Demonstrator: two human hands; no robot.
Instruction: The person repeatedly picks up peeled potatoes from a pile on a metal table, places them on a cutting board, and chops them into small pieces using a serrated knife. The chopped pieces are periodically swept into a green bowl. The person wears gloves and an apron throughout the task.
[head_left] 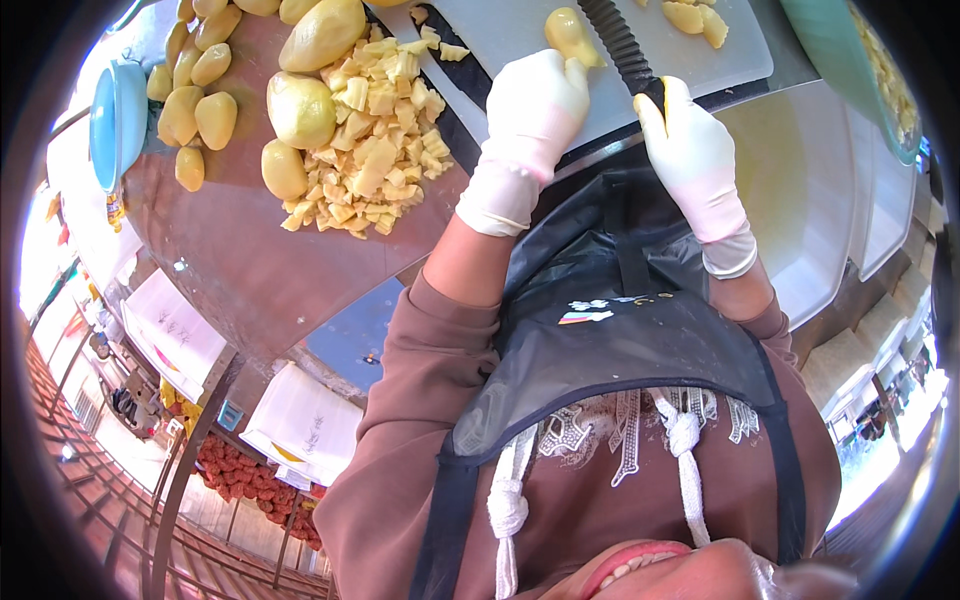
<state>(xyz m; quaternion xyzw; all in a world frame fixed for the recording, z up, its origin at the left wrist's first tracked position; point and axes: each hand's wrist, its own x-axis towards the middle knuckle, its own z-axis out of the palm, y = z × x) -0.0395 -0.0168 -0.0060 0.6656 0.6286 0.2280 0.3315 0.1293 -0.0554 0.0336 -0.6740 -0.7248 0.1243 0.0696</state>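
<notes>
White-gloved, the worker's left hand (540, 112) steadies the peeled potato (569, 34) on the cutting board (722, 62), just left of the dark ridged cutter (616, 42); the right hand (690, 148) grips the cutter's near end. For even cuts, keep left fingertips tucked clear and press squarely downward.

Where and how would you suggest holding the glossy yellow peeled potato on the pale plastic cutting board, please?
Probably by the left flank of the potato, approached from the left with the white-gloved left hand: its elongated, rounded body suits curled fingers, and the black ridged strip lies to its right.
</notes>
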